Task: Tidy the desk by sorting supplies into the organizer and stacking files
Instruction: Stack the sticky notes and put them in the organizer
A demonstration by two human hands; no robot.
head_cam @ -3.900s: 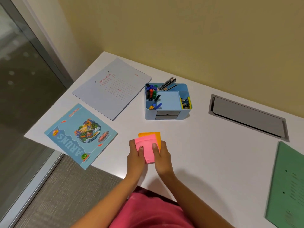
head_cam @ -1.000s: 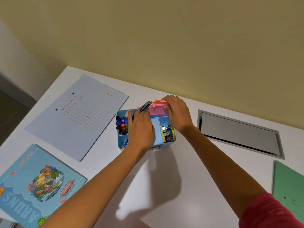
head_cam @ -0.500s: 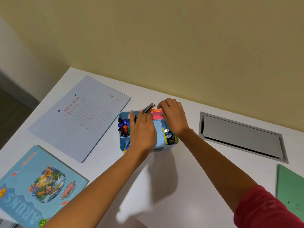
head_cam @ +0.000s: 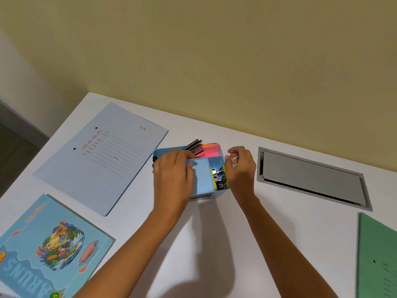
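From the head camera we look down on a white desk (head_cam: 214,244) set against a yellow wall. The light blue plastic desk organizer (head_cam: 200,179) stands near the middle of the desk, toward the wall.

Our left hand (head_cam: 174,175) lies over the organizer's left compartments, its fingers relaxed and nearly straight. The fingertips reach the bundle of dark pencils (head_cam: 193,145), which leans out of the back left corner. We cannot tell whether the fingers actually touch the pencils.

Our right hand (head_cam: 240,166) sits just beside the organizer's right wall. Its fingers are loosely curled and grip nothing we can make out.

The pink and orange sticky notes (head_cam: 209,150) stand on edge in the back compartment, between the two hands. Yellow and black binder clips (head_cam: 220,179) fill the narrow right compartment.

A pale lavender paper file with red print (head_cam: 103,155) lies flat to the left of the organizer. A blue notebook with an illustrated cover (head_cam: 47,254) sits at the near left edge. A green file (head_cam: 378,259) lies at the far right. Between it and the organizer a grey metal cable hatch (head_cam: 311,179) is set into the desk.
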